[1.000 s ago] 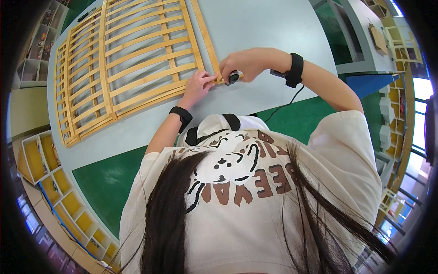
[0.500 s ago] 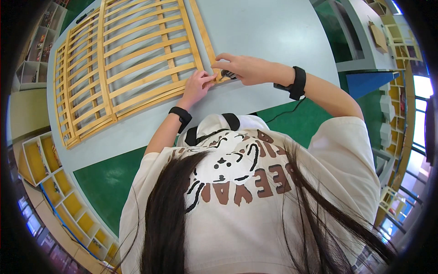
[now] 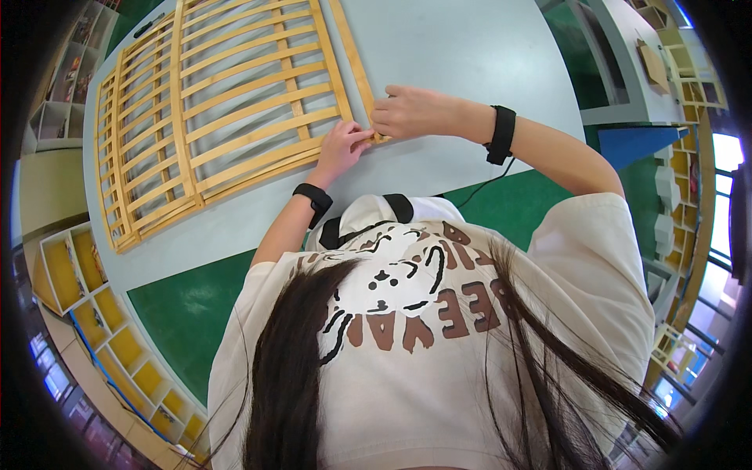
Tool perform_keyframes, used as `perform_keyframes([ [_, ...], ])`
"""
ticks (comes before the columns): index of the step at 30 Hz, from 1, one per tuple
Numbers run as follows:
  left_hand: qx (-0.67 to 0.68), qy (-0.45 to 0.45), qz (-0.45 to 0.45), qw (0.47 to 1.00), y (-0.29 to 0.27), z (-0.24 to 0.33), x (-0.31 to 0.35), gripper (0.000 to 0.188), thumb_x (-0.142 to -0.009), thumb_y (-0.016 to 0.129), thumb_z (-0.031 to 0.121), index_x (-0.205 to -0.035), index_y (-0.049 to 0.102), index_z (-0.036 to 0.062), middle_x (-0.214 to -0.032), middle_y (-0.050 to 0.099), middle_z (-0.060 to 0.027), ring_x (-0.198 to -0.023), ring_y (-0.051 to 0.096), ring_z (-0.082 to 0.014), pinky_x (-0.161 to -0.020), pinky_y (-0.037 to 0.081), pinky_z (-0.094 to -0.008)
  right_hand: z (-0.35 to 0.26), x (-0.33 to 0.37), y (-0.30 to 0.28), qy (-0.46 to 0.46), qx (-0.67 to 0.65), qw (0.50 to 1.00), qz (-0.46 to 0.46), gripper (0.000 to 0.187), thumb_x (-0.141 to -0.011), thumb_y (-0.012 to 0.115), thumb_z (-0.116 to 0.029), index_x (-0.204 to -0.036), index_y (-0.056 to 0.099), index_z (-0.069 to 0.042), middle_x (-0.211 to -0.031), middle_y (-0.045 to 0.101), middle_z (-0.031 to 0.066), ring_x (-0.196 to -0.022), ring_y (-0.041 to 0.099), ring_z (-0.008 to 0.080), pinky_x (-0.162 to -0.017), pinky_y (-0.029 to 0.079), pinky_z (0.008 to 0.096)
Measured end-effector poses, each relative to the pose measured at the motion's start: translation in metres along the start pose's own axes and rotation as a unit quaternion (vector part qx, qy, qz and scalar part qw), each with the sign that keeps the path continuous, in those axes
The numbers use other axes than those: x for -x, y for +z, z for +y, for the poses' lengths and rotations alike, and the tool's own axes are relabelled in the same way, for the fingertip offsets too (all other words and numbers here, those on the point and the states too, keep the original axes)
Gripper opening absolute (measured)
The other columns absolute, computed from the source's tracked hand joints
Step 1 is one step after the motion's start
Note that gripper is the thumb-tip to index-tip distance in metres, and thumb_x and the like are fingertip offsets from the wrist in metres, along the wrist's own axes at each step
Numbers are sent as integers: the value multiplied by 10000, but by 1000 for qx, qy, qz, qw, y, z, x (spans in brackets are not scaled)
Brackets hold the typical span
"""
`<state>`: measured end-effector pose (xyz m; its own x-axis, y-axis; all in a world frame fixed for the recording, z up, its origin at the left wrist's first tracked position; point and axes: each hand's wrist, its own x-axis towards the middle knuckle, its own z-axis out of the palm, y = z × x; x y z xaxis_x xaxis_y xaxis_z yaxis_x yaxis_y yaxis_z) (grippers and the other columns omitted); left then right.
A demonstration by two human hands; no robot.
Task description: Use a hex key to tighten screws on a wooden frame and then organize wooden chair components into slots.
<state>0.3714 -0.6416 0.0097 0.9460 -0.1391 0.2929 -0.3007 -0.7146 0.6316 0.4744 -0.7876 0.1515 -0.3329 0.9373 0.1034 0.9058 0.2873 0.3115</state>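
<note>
A slatted wooden rack (image 3: pixel 258 82) lies on the pale table, its frame bars crossed by rows of thin slats. Along its right side runs a separate wooden bar (image 3: pixel 350 55). My left hand (image 3: pixel 343 149) grips the wood at the near right corner, thumb and fingers closed around the end. Just right of it, my right hand (image 3: pixel 403 112) is curled over the near end of the bar. A dark-handled tool showed in that hand half a second ago; the fingers now hide it.
The pale table (image 3: pixel 462 55) extends right and beyond the rack. A dark slim tool (image 3: pixel 147 25) lies at its far left. Green floor (image 3: pixel 188 313) and yellow-backed shelves (image 3: pixel 94 313) lie left, with a blue panel (image 3: pixel 638 145) on the right. A black cable (image 3: pixel 486 182) trails from my right wrist.
My right hand has turned over, its fingers now curled and covering the dark tool seen before. My left hand stays at the rack's corner.
</note>
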Motion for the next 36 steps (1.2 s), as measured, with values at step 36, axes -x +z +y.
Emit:
perform_keyframes([
  [36, 14, -4, 27, 1000, 2, 1, 2, 231, -636, 601, 122, -866, 597, 143, -731, 486, -22, -725, 465, -193, -620, 391, -311, -23, -4, -18, 260, -263, 929, 22, 438, -661, 556, -132, -1074, 412, -134, -1144, 380, 66, -579, 549, 212, -435, 444, 276],
])
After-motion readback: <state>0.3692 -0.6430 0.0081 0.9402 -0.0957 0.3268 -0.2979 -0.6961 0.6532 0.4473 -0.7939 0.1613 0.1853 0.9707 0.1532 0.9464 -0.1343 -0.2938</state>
